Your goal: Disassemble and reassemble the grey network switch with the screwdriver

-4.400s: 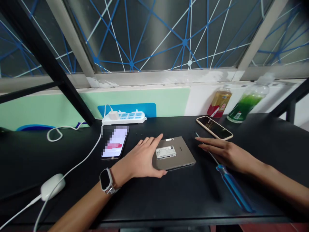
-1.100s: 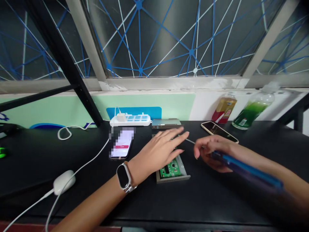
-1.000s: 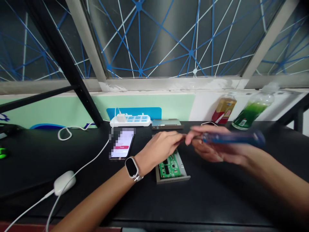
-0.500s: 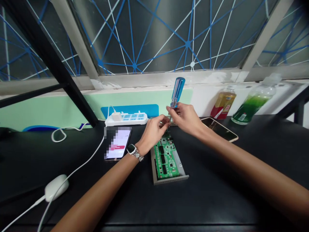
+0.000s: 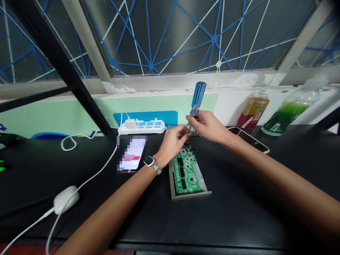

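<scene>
My right hand (image 5: 207, 124) grips a screwdriver (image 5: 198, 95) just below its clear blue handle, fingertips around the collar. The tool stands nearly upright with its shaft pointing down at the far end of a green circuit board (image 5: 187, 173). My left hand (image 5: 174, 143) is closed, its thumb and fingertips pinched together around the lower shaft; the tip and whatever else the fingers hold are hidden. The board sits in a shallow grey metal case (image 5: 191, 195) on the black desk (image 5: 228, 216). On my left wrist is a watch (image 5: 150, 162).
Left of the board lies a phone (image 5: 134, 154) with a lit screen, below a white power strip (image 5: 143, 127). A second phone (image 5: 251, 140), a yellow-red drink bottle (image 5: 253, 111) and a green-liquid bottle (image 5: 284, 115) stand or lie at right. A white adapter (image 5: 66, 199) trails cables.
The camera view has shifted slightly, so the scene sits a little further right and higher. Both hands keep their hold at the board's far end, with the screwdriver still nearly upright.
</scene>
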